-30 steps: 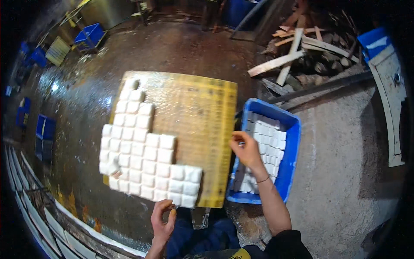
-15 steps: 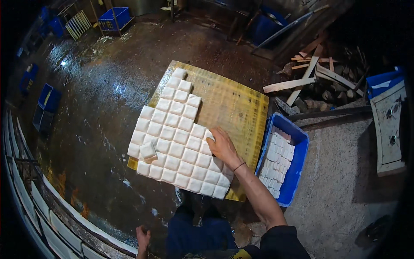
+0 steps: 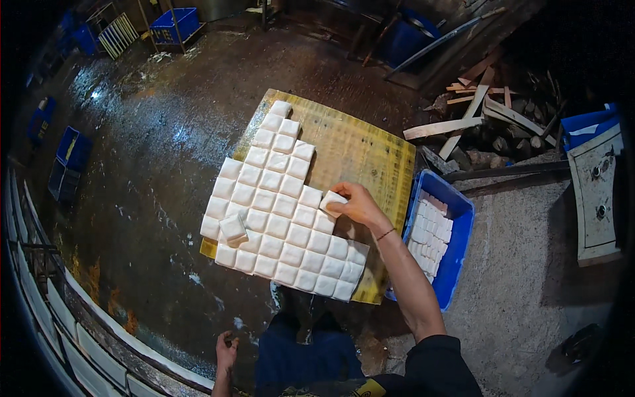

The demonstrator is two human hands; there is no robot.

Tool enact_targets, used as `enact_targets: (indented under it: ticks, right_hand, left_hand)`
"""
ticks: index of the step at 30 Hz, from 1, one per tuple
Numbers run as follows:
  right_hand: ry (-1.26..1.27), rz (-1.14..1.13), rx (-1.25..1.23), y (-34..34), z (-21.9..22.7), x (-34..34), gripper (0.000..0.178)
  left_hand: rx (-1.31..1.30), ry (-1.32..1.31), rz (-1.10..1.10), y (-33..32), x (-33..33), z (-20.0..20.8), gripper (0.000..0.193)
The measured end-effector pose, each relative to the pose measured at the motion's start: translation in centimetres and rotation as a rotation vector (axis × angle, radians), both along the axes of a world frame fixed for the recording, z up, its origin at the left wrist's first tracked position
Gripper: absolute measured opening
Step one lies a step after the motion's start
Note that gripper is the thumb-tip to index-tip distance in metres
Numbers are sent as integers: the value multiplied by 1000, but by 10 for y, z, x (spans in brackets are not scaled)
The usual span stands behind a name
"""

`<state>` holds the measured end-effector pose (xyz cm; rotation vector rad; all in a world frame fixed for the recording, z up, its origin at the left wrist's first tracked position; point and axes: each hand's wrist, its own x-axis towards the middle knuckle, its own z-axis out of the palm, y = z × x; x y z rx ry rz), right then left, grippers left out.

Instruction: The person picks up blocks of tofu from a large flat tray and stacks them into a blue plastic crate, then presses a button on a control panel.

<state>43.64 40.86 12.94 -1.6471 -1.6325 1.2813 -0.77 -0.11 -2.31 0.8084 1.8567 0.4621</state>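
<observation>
My right hand (image 3: 360, 204) pinches a white tofu block (image 3: 333, 200) between thumb and fingers, at the right edge of the laid-out tofu. Rows of square tofu blocks (image 3: 270, 179) cover the left and near part of a yellowish board (image 3: 357, 149). One loose tofu block (image 3: 233, 227) rests tilted on top of the others, towards the left. Low down beside my legs hangs my left hand (image 3: 226, 351), away from the board, its fingers loosely bent and apart with nothing visible in them.
Right of the board stands a blue crate (image 3: 465, 231) holding rows of white pieces (image 3: 428, 231). Beyond it lies a heap of split wood (image 3: 493, 109). Pale slatted panels (image 3: 69, 317) curve along the left. Blue bins (image 3: 71, 159) stand on the wet, dark floor (image 3: 152, 185).
My right hand has closed on a tofu block at the right edge of the rows and lifted it, tilting it. My left hand has risen slightly.
</observation>
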Motion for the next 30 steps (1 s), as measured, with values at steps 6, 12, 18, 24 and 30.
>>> enact_targets:
  ticks: [6, 12, 18, 24, 30]
  right_hand:
    - [49, 188, -128, -24, 21, -22, 39]
    - [-452, 286, 248, -36, 17, -14, 63]
    - [-327, 329, 135, -64, -1, -43, 69]
    - [-288, 315, 122, -48, 6, -32, 62]
    - [-117, 370, -63, -27, 11, -15, 61]
  left_hand:
    - [62, -41, 6, -22, -15, -10, 37]
    - [-73, 78, 14, -52, -22, -10, 41]
    - [-107, 155, -23, -57, -29, -3, 41]
    - [-18, 13, -11, 50, 22, 83, 36]
    - [361, -264, -138, 212, 91, 206, 33]
